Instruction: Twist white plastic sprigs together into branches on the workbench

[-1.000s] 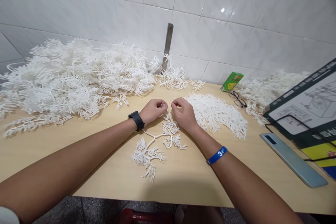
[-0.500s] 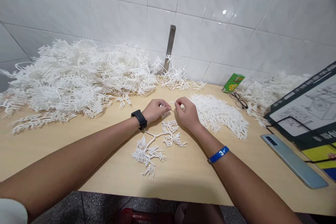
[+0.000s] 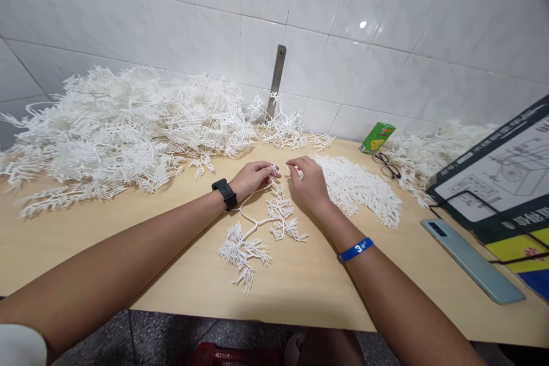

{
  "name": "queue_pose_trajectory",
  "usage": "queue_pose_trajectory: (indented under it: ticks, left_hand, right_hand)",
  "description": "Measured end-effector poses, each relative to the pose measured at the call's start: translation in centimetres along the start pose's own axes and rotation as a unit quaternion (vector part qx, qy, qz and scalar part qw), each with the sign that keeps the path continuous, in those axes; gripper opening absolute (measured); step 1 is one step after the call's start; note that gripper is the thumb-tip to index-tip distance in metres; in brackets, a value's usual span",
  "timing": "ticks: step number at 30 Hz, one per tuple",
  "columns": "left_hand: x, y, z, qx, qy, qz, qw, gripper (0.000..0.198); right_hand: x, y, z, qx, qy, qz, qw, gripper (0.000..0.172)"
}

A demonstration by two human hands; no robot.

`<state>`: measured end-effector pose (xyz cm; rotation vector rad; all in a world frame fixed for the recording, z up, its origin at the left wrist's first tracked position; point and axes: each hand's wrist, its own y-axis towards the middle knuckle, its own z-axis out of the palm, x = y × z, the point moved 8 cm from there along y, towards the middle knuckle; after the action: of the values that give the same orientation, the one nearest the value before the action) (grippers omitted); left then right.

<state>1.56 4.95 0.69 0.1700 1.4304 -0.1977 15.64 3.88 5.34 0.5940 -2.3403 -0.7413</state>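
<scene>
My left hand [image 3: 254, 177] is closed on a white plastic branch [image 3: 256, 223] with fine needle-like leaves. A small leafy tip of it pokes out between the thumb and fingers. The stem curves down from that hand, forks, and its leafy ends lie on the table toward me. Just to the right, my right hand [image 3: 307, 182] has its thumb and forefinger drawn together, close to the left fingertips but apart from them. What these fingers hold, if anything, is too small to name. Beside the right hand spreads a heap of short white sprigs [image 3: 360, 189].
A large pile of white branches [image 3: 141, 126] fills the table's back left. Against the tiled wall stands a metal bar [image 3: 275, 83] with more branches around its foot. Toward the right are a green carton [image 3: 377, 138], glasses [image 3: 386, 166], a phone [image 3: 474, 260] and a printed box [image 3: 506, 177].
The branch in my left hand shows more now, with its stem and leafy tip turned into view. My right fingers have moved slightly away to the right.
</scene>
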Motion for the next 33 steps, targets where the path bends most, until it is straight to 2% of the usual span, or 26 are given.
queue_pose_trajectory:
  ticks: [3, 7, 12, 17, 25, 29, 33]
  left_hand:
    - [-0.4, -0.1, 0.4, 0.021, 0.021, 0.02, 0.999, 0.023]
    - [-0.4, -0.1, 0.8, 0.042, 0.066, 0.036, 0.996, 0.023]
    - [-0.1, 0.0, 1.1, 0.06, 0.151, 0.048, 0.986, 0.027]
    - [-0.6, -0.2, 1.7, 0.079, 0.199, 0.075, 0.974, 0.03]
    - [-1.9, -0.3, 0.2, -0.031, 0.265, 0.124, 0.956, 0.025]
    - [-2.0, -0.2, -0.6, -0.073, 0.257, 0.131, 0.955, 0.019]
    - [-1.8, -0.1, -0.9, -0.083, 0.232, 0.121, 0.962, 0.015]
  right_hand:
    - [0.7, 0.0, 0.6, 0.019, 0.065, -0.011, 0.998, 0.015]
    - [0.9, -0.1, 1.1, 0.036, 0.107, -0.011, 0.994, 0.019]
    - [1.2, -0.1, 1.3, 0.04, 0.112, -0.035, 0.992, 0.013]
    - [1.1, -0.1, 1.0, 0.017, 0.099, -0.043, 0.994, 0.01]
    - [0.5, -0.1, 1.1, 0.023, 0.099, -0.003, 0.995, 0.013]
    - [0.6, -0.2, 1.2, 0.03, 0.102, 0.005, 0.994, 0.013]
    - [0.7, -0.2, 1.4, 0.043, 0.107, 0.006, 0.993, 0.014]
